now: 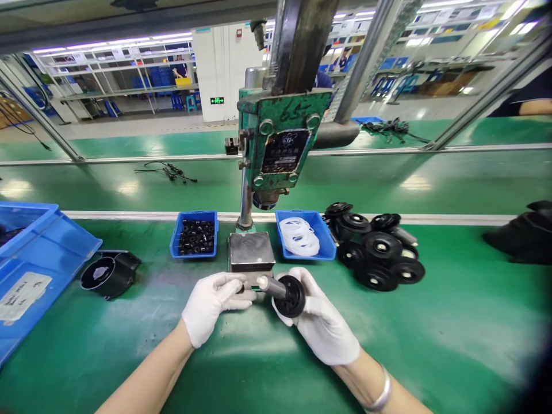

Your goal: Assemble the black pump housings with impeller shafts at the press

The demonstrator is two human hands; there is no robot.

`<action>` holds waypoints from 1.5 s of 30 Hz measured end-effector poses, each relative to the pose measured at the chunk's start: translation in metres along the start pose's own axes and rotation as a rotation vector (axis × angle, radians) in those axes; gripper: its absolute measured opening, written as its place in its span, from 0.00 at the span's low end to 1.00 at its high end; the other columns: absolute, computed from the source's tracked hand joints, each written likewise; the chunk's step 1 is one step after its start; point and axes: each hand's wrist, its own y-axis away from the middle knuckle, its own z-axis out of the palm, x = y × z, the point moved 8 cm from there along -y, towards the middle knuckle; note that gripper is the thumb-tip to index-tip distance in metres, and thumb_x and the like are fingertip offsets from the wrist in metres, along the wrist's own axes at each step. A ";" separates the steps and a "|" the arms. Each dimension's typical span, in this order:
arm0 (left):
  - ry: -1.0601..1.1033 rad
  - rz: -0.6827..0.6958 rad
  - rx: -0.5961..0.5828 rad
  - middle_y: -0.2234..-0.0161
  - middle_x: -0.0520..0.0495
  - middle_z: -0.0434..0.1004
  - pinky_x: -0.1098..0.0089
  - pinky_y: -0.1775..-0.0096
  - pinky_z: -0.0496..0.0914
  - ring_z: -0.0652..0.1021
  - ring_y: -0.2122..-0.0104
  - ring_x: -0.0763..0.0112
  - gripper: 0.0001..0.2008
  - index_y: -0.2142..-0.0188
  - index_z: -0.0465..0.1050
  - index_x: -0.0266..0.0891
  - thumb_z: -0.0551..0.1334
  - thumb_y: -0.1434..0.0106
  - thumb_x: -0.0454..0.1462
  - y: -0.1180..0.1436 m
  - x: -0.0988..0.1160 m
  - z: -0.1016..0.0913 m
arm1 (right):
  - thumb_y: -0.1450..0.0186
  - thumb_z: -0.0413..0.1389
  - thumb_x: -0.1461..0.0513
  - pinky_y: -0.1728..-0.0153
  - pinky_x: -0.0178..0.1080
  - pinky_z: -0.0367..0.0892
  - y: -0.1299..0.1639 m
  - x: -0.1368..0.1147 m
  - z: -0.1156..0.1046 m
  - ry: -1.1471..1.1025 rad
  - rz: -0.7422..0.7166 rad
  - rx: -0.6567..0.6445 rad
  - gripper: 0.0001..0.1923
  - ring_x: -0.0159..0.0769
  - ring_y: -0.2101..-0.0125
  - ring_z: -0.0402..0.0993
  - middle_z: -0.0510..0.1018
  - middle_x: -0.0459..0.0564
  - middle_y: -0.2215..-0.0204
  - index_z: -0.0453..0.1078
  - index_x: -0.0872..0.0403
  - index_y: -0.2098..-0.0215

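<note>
My right hand (321, 322), in a white glove, grips a black disc-shaped wheel part (291, 296) with a grey shaft that points left and ends in a pale tip. Closed in a pinch, my gloved left hand (215, 302) has a small black ring-like piece (240, 288) between thumb and fingers, partly hidden. Both hands are just in front of the metal block (251, 248) at the base of a green press (282, 141). The shaft tip is close to my left fingertips, apart from the small piece.
Behind the hands stand a blue bin of small black pieces (198, 214) and a blue bin of white rings (331, 253). Several black wheel parts (382, 246) are piled at right. A black housing (107, 275) and a large blue crate (64, 253) are at left.
</note>
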 end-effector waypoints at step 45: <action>0.000 0.186 0.048 0.74 0.49 0.74 0.73 0.70 0.66 0.72 0.76 0.75 0.18 0.63 0.78 0.34 0.71 0.45 0.46 -0.008 -0.003 -0.005 | 0.50 0.52 0.74 0.61 0.40 0.62 0.020 -0.032 0.022 1.059 -0.580 0.030 0.18 0.39 0.63 0.63 0.62 0.47 0.63 0.56 0.49 0.66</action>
